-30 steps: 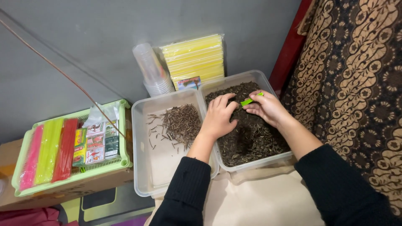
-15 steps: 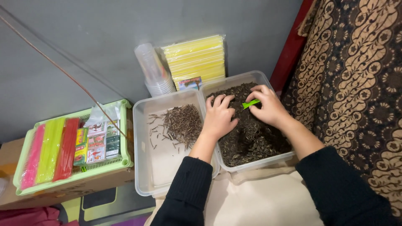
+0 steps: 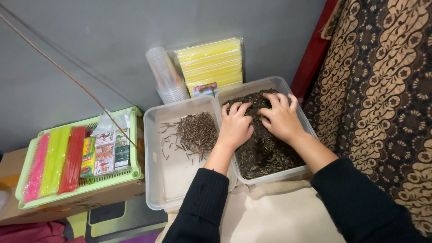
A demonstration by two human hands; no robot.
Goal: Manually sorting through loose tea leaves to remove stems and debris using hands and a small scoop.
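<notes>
Head view. Left hand (image 3: 236,127) resting palm-down, fingers (image 3: 234,108) spread and released, lying on dark loose dried leaves (image 3: 265,150) in the right clear tub (image 3: 274,174). Right hand (image 3: 280,116) lying just beside it, fingers (image 3: 275,98) splayed over the same leaves; a sliver of a green piece (image 3: 267,109) peeking out under them, grasp impossible to tell. Beyond the left fingertips' outer side: left clear tub (image 3: 155,180) holding brown stems (image 3: 196,131). Past both sets of fingertips: stacked clear cups (image 3: 165,74), yellow straw pack (image 3: 210,62). Far left: green basket (image 3: 132,173).
</notes>
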